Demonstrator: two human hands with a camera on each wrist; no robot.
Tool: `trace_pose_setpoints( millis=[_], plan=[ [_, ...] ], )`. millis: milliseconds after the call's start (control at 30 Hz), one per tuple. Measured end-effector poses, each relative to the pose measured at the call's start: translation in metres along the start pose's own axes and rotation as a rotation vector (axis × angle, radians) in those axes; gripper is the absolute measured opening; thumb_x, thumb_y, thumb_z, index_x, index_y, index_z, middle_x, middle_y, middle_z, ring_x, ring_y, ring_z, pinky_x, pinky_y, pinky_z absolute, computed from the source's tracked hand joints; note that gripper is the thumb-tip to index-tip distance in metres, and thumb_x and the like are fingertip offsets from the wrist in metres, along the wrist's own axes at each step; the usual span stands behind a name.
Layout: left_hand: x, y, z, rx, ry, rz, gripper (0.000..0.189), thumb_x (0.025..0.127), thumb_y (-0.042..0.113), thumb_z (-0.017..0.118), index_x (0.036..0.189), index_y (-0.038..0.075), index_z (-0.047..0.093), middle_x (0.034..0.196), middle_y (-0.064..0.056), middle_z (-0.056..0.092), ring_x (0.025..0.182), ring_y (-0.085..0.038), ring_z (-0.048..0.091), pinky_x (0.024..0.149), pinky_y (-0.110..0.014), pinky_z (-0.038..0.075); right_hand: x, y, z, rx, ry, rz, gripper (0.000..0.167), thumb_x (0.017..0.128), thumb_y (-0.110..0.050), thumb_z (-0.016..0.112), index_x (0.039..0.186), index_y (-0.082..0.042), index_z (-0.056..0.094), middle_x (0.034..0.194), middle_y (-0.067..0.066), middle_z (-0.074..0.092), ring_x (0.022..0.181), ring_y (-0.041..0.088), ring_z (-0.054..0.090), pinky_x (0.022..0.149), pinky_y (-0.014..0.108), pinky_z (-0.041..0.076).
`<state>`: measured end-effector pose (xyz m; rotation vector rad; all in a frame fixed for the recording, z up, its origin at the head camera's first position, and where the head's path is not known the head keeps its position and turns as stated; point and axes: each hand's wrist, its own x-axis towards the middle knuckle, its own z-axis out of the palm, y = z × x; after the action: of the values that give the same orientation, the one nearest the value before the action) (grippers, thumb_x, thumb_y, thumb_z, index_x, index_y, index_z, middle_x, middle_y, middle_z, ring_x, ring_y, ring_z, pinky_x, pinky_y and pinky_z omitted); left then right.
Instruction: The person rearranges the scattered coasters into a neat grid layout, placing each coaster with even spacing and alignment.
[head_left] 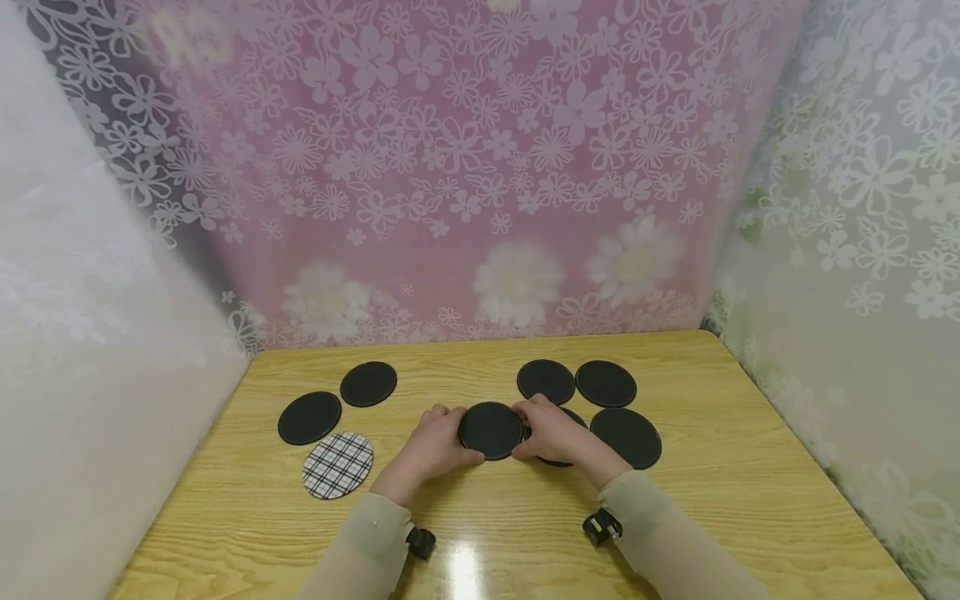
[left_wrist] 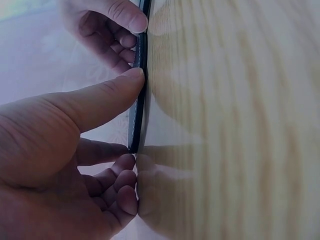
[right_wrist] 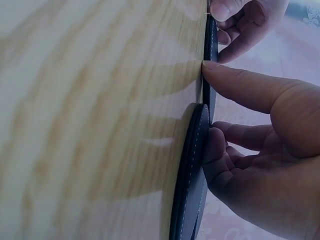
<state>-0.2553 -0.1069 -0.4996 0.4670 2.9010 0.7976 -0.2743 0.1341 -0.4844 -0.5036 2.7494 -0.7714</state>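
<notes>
A black round coaster (head_left: 491,431) lies at the middle of the table, and both hands have it by opposite edges. My left hand (head_left: 433,443) pinches its left side between thumb (left_wrist: 112,97) and fingers. On the right side my right hand (head_left: 555,431) grips the rim with its thumb (right_wrist: 240,85) and fingertips. Partly hidden beneath the right hand is another black coaster (head_left: 572,458). Pale stitching runs along the edge of the held coaster (left_wrist: 136,112), which looks flat on or just above the wood; I cannot tell which.
Right of the hands lie three more black coasters (head_left: 546,381) (head_left: 606,383) (head_left: 627,437), close together. At the left are two black ones (head_left: 368,383) (head_left: 310,417) and a white-and-black plaid coaster (head_left: 337,465). Flower-patterned curtains (head_left: 480,167) border the wooden table (head_left: 247,517).
</notes>
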Motion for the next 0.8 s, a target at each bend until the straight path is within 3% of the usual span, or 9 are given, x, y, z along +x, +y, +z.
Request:
trace_pose_setpoints(
  millis=[367,633,800],
  plan=[
    [-0.002,0.000,-0.004,-0.036,-0.013,-0.006,0.094,0.087,0.038,0.097,0.157,-0.006,0.054,0.130,-0.022,0.056,0.117,-0.036,0.058,0.106,-0.056,0.053,-0.003,-0.002,-0.003,0.013,-0.010,-0.009,0.075,0.088,-0.017,0.097,0.151,0.000,0.060,0.128,0.012,0.053,0.110,0.025,0.061,0.099,0.049,0.053],
    [-0.006,-0.001,-0.015,-0.053,-0.002,-0.001,0.091,0.092,0.038,0.094,0.159,-0.006,0.052,0.141,-0.026,0.054,0.119,-0.036,0.064,0.106,-0.054,0.054,-0.006,-0.007,-0.010,0.045,-0.008,-0.024,0.088,0.088,-0.016,0.097,0.160,0.003,0.051,0.143,0.019,0.047,0.107,0.023,0.061,0.092,0.047,0.055],
    [-0.010,-0.004,-0.023,-0.071,0.018,-0.030,0.087,0.094,0.039,0.092,0.161,-0.002,0.053,0.143,-0.024,0.053,0.120,-0.036,0.064,0.104,-0.055,0.055,-0.006,-0.012,-0.013,-0.004,0.025,-0.029,0.087,0.090,-0.017,0.095,0.161,0.004,0.050,0.148,0.024,0.047,0.109,0.027,0.065,0.093,0.047,0.057]
  ],
)
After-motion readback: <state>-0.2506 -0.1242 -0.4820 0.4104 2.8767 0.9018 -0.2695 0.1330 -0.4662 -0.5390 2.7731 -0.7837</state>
